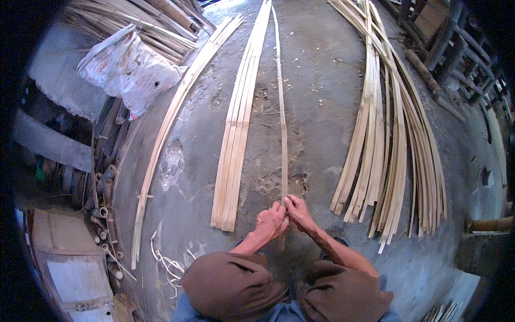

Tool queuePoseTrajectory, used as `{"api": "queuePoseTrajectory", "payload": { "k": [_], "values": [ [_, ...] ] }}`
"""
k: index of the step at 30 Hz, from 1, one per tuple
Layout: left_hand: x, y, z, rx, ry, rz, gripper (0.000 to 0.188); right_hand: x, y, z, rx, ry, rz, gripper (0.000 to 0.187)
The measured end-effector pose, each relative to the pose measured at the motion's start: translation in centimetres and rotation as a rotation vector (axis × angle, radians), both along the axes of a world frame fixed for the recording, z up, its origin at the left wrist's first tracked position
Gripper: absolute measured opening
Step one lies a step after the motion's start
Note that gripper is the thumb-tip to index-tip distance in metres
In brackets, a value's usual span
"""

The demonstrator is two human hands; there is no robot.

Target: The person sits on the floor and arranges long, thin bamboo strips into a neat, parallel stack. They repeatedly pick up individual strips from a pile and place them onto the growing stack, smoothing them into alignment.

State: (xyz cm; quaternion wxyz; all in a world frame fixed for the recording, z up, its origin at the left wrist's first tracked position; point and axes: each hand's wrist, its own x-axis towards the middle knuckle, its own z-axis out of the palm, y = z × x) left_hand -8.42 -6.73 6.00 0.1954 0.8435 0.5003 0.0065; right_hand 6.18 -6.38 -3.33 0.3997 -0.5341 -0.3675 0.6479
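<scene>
A long, thin bamboo strip point(284, 134) runs away from me along the floor, its near end between my two hands. My left hand point(272, 220) is closed on it, fingers bent and pressed together. Right beside it, my right hand point(298, 210) pinches the same strip with thumb and forefinger; the hands touch or nearly touch. A short piece of the strip shows dimly below them. Just to the left lies a flat row of wider bamboo strips point(230, 177), side by side. Exactly how the fingertips grip is partly hidden.
A large fan of bamboo strips point(370, 139) lies on the right. Further left is a narrow bundle of strips point(161, 134), near a white sack point(131, 70). Curled pale shavings point(167, 264) lie by my left knee. Cut bamboo poles point(102, 213) line the left side; a wooden frame point(456, 64) stands far right.
</scene>
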Motion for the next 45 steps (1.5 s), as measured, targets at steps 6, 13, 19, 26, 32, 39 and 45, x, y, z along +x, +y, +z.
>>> {"api": "queuePoseTrajectory", "payload": {
  "k": [6,13,19,26,32,39,45],
  "values": [
    [-2.3,0.2,-2.1,0.011,-0.396,0.043,0.033,3.8,-0.7,5.9,-0.093,-0.100,-0.353,0.031],
    [-11.5,0.3,-8.8,0.352,-0.034,0.429,0.048,11.2,-2.9,12.6,0.085,-0.319,-0.588,0.029],
    [-12.9,-0.1,-7.7,0.246,0.107,0.489,0.058,17.3,-3.5,13.0,0.161,-0.765,-0.632,0.051],
    [-13.9,0.4,-10.6,0.303,0.033,0.465,0.062,24.5,-3.5,11.4,0.215,-0.951,-0.741,0.055],
    [-14.3,1.1,-10.2,0.273,-0.021,0.476,0.063,29.4,-3.3,7.3,0.223,-0.972,-0.751,0.050],
    [-14.0,1.9,-9.0,0.115,-0.014,0.537,0.067,32.1,-2.7,8.1,0.089,-1.097,-0.576,0.051],
    [-14.0,2.2,-9.6,0.193,-0.191,0.675,0.062,33.6,-2.2,3.9,0.128,-1.499,-0.469,0.047]
  ]
}}
